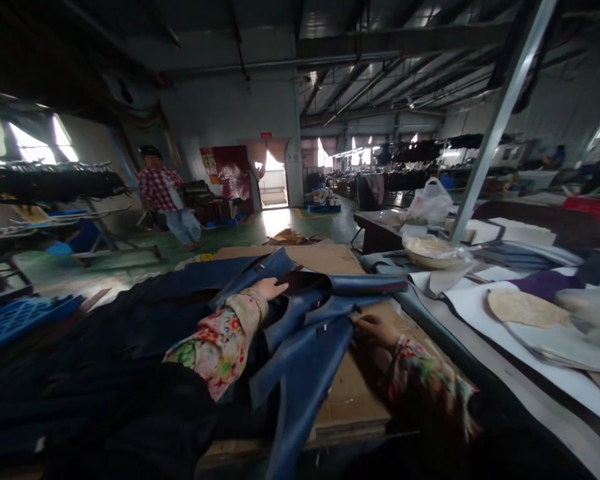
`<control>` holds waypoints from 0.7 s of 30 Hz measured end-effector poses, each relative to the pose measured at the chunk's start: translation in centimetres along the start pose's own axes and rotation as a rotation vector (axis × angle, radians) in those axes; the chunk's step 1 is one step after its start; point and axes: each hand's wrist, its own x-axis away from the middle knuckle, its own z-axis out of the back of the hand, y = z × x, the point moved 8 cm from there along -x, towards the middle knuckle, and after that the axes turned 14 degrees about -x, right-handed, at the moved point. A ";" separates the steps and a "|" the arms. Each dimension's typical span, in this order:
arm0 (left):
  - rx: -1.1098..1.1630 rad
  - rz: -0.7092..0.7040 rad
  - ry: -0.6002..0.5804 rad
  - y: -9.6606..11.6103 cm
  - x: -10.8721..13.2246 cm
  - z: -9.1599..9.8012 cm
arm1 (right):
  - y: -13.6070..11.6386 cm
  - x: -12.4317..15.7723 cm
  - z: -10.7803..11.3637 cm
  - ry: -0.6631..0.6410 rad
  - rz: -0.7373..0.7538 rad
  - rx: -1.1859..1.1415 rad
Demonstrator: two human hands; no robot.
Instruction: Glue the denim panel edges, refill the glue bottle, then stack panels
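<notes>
A blue leather-like garment piece [307, 347] lies across a cardboard-covered table [353, 393] in front of me. My left hand [270, 288] rests on its upper fold with fingers closed over the edge. Lower right, my right hand [375, 328] pinches the garment's edge. Both wrists wear floral sleeves. A heap of dark fabric [105, 360] lies to the left, under my left arm.
To the right, a long bench [520, 373] carries white and grey cut pieces, a bowl [430, 252] and a plastic bag [429, 203]. A slanted metal pole [500, 120] rises there. A person in a checked shirt [165, 193] stands far left. A blue crate [15, 320] sits lower left.
</notes>
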 end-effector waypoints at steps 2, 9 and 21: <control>-0.017 0.000 0.001 0.0 -0.4 0.4 | -0.7 -0.1 1.5 0.031 0.011 0.020; -0.018 0.085 0.094 0.1 -0.9 -0.8 | 0.0 0.2 2.7 0.066 0.059 -0.049; 0.281 -0.049 0.473 7.1 0.5 15.6 | -3.6 -0.3 0.2 0.053 0.240 0.130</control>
